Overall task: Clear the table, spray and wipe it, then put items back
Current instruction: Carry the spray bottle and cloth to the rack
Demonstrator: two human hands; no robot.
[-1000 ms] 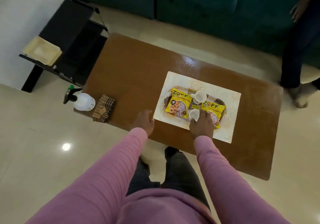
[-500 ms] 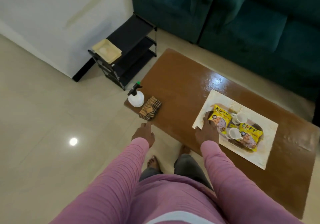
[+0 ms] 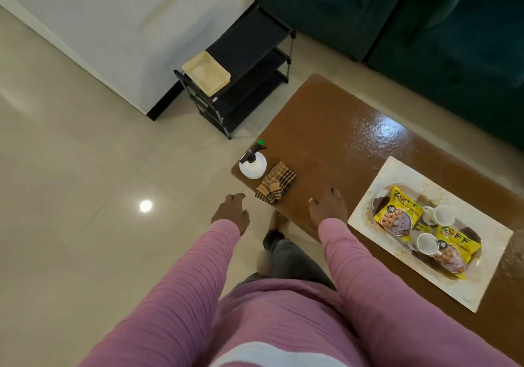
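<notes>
Brown and glossy, the low rectangular wooden table [image 3: 326, 139] is taken up at its right part by a white rectangular mat [image 3: 391, 176]. On the mat two yellow snack packets [image 3: 397, 213] and two small white cups [image 3: 443, 215] are laid close together. At the table's near left corner a white spray bottle with a black trigger and green tip [image 3: 253, 165] is stood upright. A brown checked cloth [image 3: 275, 187] is bunched just beside it, at the edge.

Which step is in hand cannot be settled. The mat and its load are set out on the table, and a wet-looking shine is seen on the far part of the top, so the putting back may be done. Both hands are directed towards the corner with the cloth and bottle. The next move is judged to call for a grip round the bottle's neck and a pinch on the cloth.

The left hand [image 3: 231, 213] is held over the pale tiled floor, near the cloth but apart from it, its fingers loosely extended and nothing held. The right hand [image 3: 327, 209] is held over the table's near edge, between cloth and mat, fingers slightly spread and empty. Whether it is touching the wood cannot be told.

Beyond the table a black three-tier shelf rack [image 3: 255, 63] bearing a cream plastic tray [image 3: 206, 73] is seen, beside a dark green sofa [image 3: 425, 12].
</notes>
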